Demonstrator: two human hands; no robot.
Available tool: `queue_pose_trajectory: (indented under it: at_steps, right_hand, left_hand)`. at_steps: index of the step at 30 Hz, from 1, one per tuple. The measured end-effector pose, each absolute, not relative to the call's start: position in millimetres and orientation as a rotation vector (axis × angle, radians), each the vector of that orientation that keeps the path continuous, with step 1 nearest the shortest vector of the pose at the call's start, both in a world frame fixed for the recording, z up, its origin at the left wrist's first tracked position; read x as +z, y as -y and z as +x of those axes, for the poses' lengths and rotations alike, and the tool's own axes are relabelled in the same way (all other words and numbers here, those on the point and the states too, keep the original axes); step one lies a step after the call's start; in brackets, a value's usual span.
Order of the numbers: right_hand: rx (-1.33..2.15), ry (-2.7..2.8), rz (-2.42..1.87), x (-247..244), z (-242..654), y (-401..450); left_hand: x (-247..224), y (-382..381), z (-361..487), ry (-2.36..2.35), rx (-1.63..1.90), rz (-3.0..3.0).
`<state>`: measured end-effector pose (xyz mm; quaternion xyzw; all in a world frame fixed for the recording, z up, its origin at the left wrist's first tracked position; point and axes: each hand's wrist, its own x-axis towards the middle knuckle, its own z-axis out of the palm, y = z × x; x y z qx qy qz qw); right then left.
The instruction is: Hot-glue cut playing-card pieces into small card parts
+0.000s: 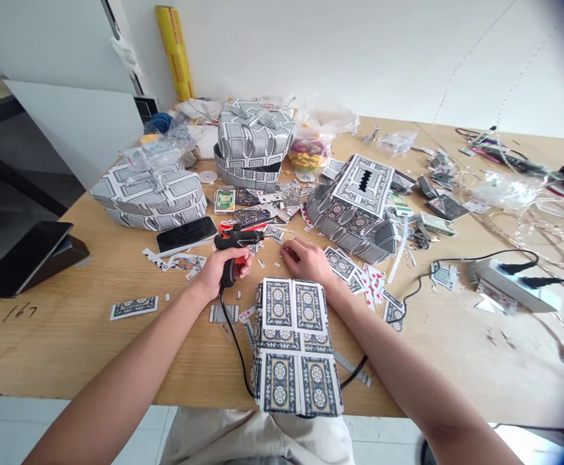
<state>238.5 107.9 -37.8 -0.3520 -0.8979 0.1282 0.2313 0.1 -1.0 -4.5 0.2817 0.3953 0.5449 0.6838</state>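
My left hand point(215, 270) is wrapped round the grip of a black glue gun point(230, 242) with an orange trigger, its nozzle pointing right. Just beyond that nozzle, my right hand point(305, 259) rests low at the table, fingers curled down; whatever is under them is hidden. Between my forearms, at the table's front edge, stands a box covered in playing cards point(291, 342), card backs facing up. The glue gun's cord point(236, 349) runs down behind this box. Small paper scraps lie between my hands.
Card-covered boxes stand behind: a lidded one point(153, 194), a stacked one point(255, 142) and a slotted one point(354, 200). A phone point(187, 234), loose cards point(134, 308) and card packs point(224, 201) lie around. A power strip point(517, 284) with cables sits at right.
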Motion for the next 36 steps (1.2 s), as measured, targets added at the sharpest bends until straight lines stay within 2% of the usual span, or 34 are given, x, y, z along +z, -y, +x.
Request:
queue_pose_trajectory:
  at_steps: [17,24,36]
  right_hand:
    - [0.439,2.417,-0.942,-33.2,241.2,-108.3]
    - [0.503,2.603,-0.814,-25.8,251.6,-120.2]
    - [0.511,2.776,-0.910,-8.0,251.2,-122.5]
  left_hand:
    - [-1.5,1.9,1.1,-0.894,1.229,0.623]
    - [-2.7,0.9,1.4,-0.878,1.225,0.601]
    - [-1.9,1.1,2.2,-0.872,1.227,0.595]
